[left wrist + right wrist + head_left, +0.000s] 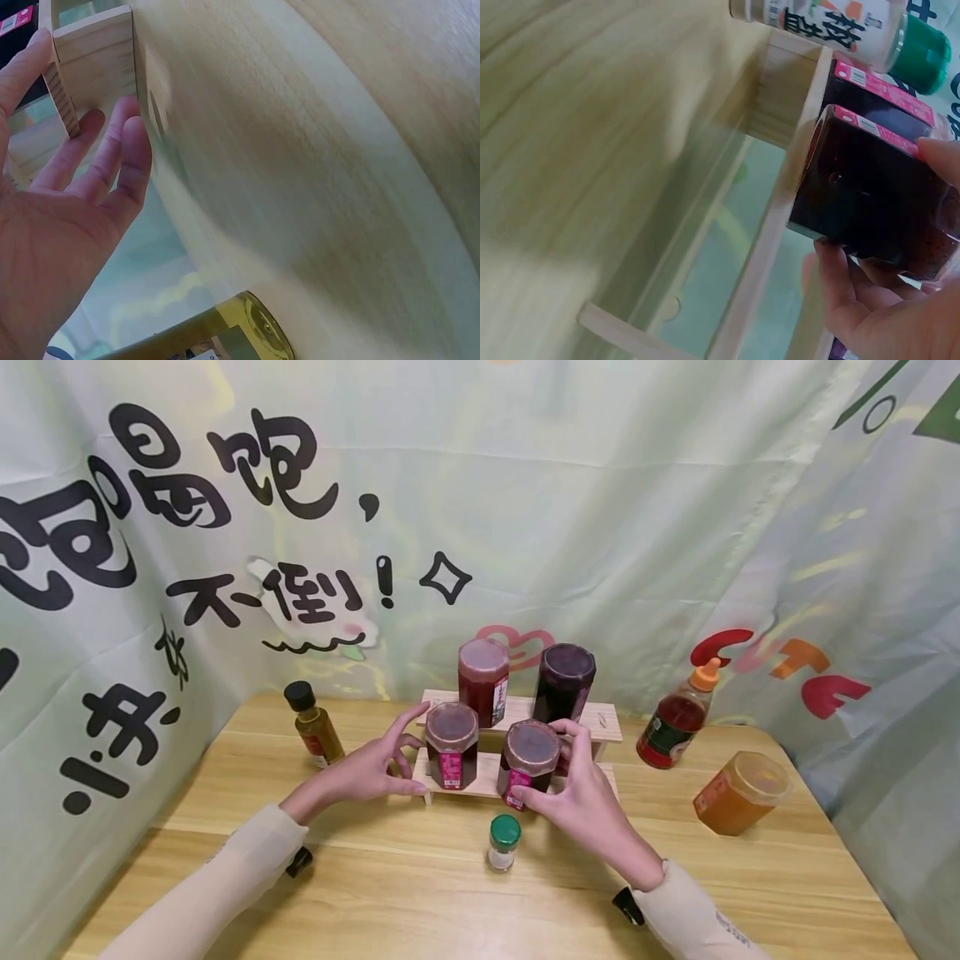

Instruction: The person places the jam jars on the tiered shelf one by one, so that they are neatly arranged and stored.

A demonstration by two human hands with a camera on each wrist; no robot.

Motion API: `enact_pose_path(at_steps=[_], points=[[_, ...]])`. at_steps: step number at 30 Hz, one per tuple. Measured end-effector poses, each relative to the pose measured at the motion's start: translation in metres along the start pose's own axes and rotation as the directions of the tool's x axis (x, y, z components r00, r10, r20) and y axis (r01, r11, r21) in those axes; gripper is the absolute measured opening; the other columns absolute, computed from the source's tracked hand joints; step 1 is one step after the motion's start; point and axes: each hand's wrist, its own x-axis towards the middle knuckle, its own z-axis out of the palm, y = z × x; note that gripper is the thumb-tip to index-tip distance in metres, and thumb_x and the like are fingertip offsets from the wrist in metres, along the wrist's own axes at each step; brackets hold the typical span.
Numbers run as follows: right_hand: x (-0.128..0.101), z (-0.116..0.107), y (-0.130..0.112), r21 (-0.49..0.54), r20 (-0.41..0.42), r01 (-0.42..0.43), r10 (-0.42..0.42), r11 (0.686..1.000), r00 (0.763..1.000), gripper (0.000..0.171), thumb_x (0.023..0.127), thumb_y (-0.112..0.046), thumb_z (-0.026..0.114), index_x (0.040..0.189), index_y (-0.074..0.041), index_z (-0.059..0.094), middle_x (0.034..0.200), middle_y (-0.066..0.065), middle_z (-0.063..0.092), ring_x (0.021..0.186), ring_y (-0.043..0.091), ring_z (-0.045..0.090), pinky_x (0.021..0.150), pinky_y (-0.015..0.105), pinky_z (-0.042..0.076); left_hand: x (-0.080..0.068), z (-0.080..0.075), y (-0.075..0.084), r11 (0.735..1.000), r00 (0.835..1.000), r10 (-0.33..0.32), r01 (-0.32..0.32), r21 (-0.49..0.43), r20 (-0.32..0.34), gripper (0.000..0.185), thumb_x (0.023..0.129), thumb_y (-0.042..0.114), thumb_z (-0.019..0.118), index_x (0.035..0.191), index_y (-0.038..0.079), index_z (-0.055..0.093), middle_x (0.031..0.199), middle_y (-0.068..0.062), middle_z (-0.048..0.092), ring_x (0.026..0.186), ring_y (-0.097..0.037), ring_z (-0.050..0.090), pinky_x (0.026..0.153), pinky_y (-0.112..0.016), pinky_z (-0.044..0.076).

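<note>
My right hand [588, 793] grips a dark jam jar [531, 747] with a pink label, thumb in front and fingers round its far side. This jar is at the front edge of the lower step of a small wooden two-step rack [486, 768]; in the right wrist view the dark jar [874, 195] overlaps the edge. A second dark jar [452, 743] stands on the lower step's left. On the upper step are a red jar [483, 685] and a dark purple jar [566, 681]. My left hand [363, 768] is spread at the rack's left end, fingers loosely bent beside the end board [97, 64].
A green-capped shaker [504, 843] stands in front of the rack. To the left is a black-capped bottle [315, 727]; to the right are a red sauce bottle [677, 718] and an amber honey-like jar [738, 793]. A printed curtain [600, 543] hangs behind the table.
</note>
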Motion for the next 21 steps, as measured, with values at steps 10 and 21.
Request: enact_pose_path(at_steps=[10, 21], points=[[0.000, 0.003, 0.002, 0.032, 0.018, 0.023, -0.023, 0.999, 1.000, 0.097, 0.085, -0.001, 0.095, 0.159, -0.013, 0.032, 0.143, 0.017, 0.062, 0.133, 0.030, 0.062, 0.105, 0.048, 0.054, 0.002, 0.000, 0.001, 1.000, 1.000, -0.012, 0.012, -0.009, 0.005, 0.125, 0.093, 0.027, 0.092, 0.175, 0.042, -0.001, 0.149, -0.019, 0.062, 0.096, -0.020, 0.073, 0.083, -0.044, 0.059], [0.001, 0.005, 0.011, 0.015, 0.003, 0.025, -0.025, 1.000, 1.000, 0.099, 0.087, -0.006, 0.094, 0.165, -0.015, 0.034, 0.142, 0.019, 0.063, 0.130, 0.033, 0.065, 0.105, 0.047, 0.055, 0.001, 0.000, -0.001, 1.000, 1.000, -0.009, 0.009, -0.010, 0.000, 0.125, 0.093, 0.028, 0.092, 0.175, 0.041, -0.001, 0.148, -0.020, 0.062, 0.096, -0.020, 0.072, 0.084, -0.045, 0.058]])
